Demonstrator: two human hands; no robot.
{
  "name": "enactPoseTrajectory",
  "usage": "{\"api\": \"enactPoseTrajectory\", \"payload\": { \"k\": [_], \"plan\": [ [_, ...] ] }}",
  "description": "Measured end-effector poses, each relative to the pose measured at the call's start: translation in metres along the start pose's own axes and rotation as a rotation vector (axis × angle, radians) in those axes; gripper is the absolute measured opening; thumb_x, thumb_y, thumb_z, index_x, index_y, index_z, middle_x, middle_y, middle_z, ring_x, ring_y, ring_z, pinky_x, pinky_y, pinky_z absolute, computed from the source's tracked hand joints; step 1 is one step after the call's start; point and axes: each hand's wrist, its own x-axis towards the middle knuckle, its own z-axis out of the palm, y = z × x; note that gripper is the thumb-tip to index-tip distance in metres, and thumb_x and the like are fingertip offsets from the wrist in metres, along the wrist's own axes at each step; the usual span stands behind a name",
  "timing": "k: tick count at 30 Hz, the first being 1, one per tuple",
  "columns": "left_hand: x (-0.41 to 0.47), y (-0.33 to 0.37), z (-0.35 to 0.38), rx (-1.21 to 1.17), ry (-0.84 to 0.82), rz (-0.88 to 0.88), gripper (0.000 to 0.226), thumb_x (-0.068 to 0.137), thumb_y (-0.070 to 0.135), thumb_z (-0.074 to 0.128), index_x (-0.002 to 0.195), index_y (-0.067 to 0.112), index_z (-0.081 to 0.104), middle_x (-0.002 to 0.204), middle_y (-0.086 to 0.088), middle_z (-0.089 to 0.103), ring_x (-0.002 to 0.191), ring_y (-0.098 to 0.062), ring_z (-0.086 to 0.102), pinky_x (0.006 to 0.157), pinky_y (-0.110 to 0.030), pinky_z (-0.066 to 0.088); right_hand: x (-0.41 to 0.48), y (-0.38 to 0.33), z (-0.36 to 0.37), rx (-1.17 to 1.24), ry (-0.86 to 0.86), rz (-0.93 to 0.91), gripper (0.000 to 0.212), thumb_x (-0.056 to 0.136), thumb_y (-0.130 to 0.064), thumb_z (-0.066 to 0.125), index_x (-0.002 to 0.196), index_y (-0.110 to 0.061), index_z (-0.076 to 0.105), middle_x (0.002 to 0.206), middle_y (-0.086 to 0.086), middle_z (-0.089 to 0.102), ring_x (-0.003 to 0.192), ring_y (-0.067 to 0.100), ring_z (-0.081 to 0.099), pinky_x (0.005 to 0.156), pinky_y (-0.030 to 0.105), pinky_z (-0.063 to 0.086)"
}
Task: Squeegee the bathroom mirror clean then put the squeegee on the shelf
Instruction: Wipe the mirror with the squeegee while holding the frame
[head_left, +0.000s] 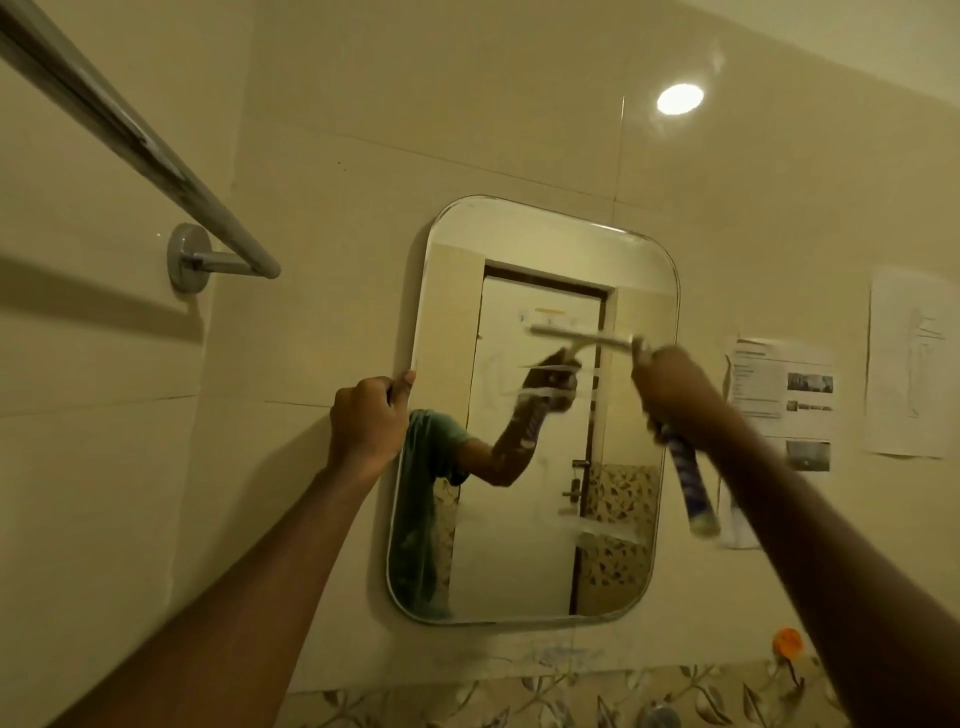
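A rounded rectangular mirror (535, 519) hangs on the cream tiled wall. My left hand (366, 421) grips its left edge, thumb on the rim. My right hand (675, 387) is closed around the squeegee (587, 338), whose pale blade lies roughly level across the upper middle of the glass; its blue-and-white handle (691, 483) sticks out below my fist and is blurred. White streaks show on the glass just under the blade. The mirror reflects my arm, a teal sleeve and a white door.
A chrome towel bar (130, 135) juts out from the wall at upper left. Two printed paper sheets (779, 400) are stuck to the wall right of the mirror. An orange hook (787, 642) sits low right above a leaf-pattern tile border (519, 701).
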Motion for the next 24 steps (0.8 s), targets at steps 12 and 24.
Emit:
{"api": "enactPoseTrajectory", "payload": {
  "k": [12, 24],
  "plan": [
    [-0.001, 0.001, -0.003, -0.014, -0.001, 0.006, 0.044, 0.099, 0.039, 0.046, 0.065, 0.011, 0.051, 0.050, 0.005, 0.042, 0.047, -0.006, 0.040, 0.043, -0.022, 0.022, 0.043, -0.031, -0.053, 0.139, 0.156, 0.074, 0.043, 0.101, -0.042, 0.030, 0.095, -0.004, 0.049, 0.066, 0.006, 0.049, 0.048, 0.016, 0.047, 0.042, 0.026, 0.043],
    [-0.001, 0.000, -0.002, -0.034, -0.009, 0.011, 0.043, 0.099, 0.039, 0.046, 0.067, 0.010, 0.054, 0.051, 0.005, 0.044, 0.047, -0.006, 0.042, 0.045, -0.020, 0.022, -0.013, 0.012, -0.006, 0.104, 0.049, 0.083, 0.045, 0.102, -0.040, 0.033, 0.076, -0.008, 0.052, 0.060, 0.004, 0.049, 0.042, 0.013, 0.044, 0.037, 0.023, 0.041]
  ]
}}
